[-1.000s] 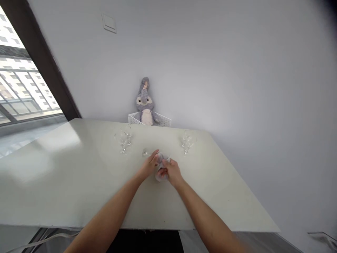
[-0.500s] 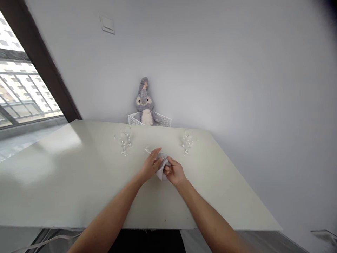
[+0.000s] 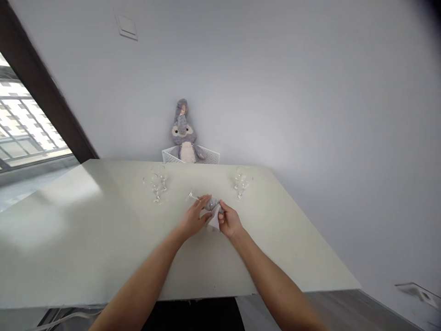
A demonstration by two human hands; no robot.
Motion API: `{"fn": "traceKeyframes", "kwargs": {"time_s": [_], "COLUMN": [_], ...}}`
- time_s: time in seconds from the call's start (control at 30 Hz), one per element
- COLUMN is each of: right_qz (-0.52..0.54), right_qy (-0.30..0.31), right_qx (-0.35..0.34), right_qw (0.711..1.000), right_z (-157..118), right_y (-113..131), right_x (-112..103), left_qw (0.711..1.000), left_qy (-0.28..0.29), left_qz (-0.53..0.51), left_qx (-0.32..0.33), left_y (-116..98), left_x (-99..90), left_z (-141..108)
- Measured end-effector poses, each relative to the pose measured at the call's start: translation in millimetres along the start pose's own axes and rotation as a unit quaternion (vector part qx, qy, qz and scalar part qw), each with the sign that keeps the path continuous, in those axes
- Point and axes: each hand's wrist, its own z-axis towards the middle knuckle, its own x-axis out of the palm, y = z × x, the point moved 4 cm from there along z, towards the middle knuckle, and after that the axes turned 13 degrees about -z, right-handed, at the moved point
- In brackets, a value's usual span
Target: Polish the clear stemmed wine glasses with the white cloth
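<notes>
A stemmed glass [image 3: 211, 203] is held on its side above the table, its foot pointing to the upper left. My left hand [image 3: 195, 219] is closed round the bowl near the stem. My right hand [image 3: 228, 220] pinches a pale grey cloth [image 3: 215, 219] at the rim of the glass, and part of the cloth hangs below. Clear stemmed glasses [image 3: 157, 184] stand in a group at the left, and more clear glasses [image 3: 241, 183] stand at the right, beyond my hands.
A white table [image 3: 113, 239] spreads under my arms. Behind its far edge a grey plush toy [image 3: 188, 149] sits in a white basket [image 3: 211, 157] against the wall. A window is at the far left.
The view has shifted a little to the right. The cloth hangs in a different fold below the glass, and my left fingers have shifted on the bowl. Both hands keep their hold.
</notes>
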Motion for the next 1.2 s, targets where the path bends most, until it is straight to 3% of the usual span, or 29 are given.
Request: {"fn": "traceKeyframes", "kwargs": {"time_s": [0.1, 0.23, 0.3, 0.37, 0.47, 0.53, 0.63, 0.7, 0.77, 0.87, 0.93, 1.0, 1.07, 1.13, 1.2], "right_qz": [-0.113, -0.351, -0.404, -0.400, -0.303, -0.223, -0.200, -0.258, -0.338, -0.424, -0.441, -0.446, -0.467, -0.518, -0.582], "right_qy": [0.041, -0.009, -0.032, -0.046, -0.044, -0.006, 0.083, 0.162, 0.240, 0.294, 0.262, 0.171, 0.064, 0.008, 0.025], "right_qx": [-0.057, -0.186, -0.195, -0.174, -0.123, -0.100, -0.094, -0.100, -0.101, -0.105, -0.118, -0.142, -0.197, -0.281, -0.355], "right_qw": [0.991, 0.918, 0.893, 0.899, 0.944, 0.970, 0.972, 0.947, 0.904, 0.850, 0.850, 0.867, 0.859, 0.808, 0.731], "right_z": [-4.6, -10.7, -8.0, -3.1, 1.0, -1.0, -11.6, -23.3, -37.5, -59.4, -72.9, -87.1, -106.5, -130.4, -151.3], "right_y": [2.2, 4.7, 5.8, 7.4, 10.1, 12.2, 18.2, 23.3, 28.3, 36.6, 43.1, 48.3, 50.2, 45.4, 31.7], "right_x": [4.8, 8.9, 5.2, -1.6, -9.4, -8.0, 1.8, 9.9, 15.2, 11.4, 2.2, -8.0, -10.8, 1.5, 25.7], "left_qw": [0.996, 0.983, 0.985, 0.986, 0.957, 0.935, 0.921, 0.923, 0.931, 0.951, 0.961, 0.967, 0.970, 0.975, 0.979], "left_qy": [-0.022, -0.008, -0.007, -0.042, -0.078, -0.048, 0.008, 0.022, 0.024, 0.026, 0.022, 0.017, 0.011, 0.011, 0.023], "left_qz": [-0.078, -0.124, -0.055, 0.090, 0.279, 0.341, 0.380, 0.380, 0.363, 0.304, 0.253, 0.192, 0.127, 0.094, 0.121], "left_qx": [-0.023, -0.132, -0.162, -0.133, 0.014, 0.087, 0.089, 0.054, 0.012, -0.058, -0.112, -0.169, -0.206, -0.203, -0.163], "left_y": [7.2, 18.5, 16.6, 5.9, -21.8, -34.6, -40.0, -40.6, -42.2, -46.5, -49.0, -49.6, -48.9, -48.5, -50.3], "left_x": [-3.9, -4.2, -3.9, -8.3, -14.1, -15.2, -21.3, -29.7, -40.6, -59.6, -72.0, -79.9, -79.9, -71.5, -57.1], "left_z": [2.7, 2.6, 0.5, -1.0, -2.7, -5.8, -17.2, -32.1, -53.2, -89.7, -111.0, -125.9, -132.8, -132.4, -128.7]}}
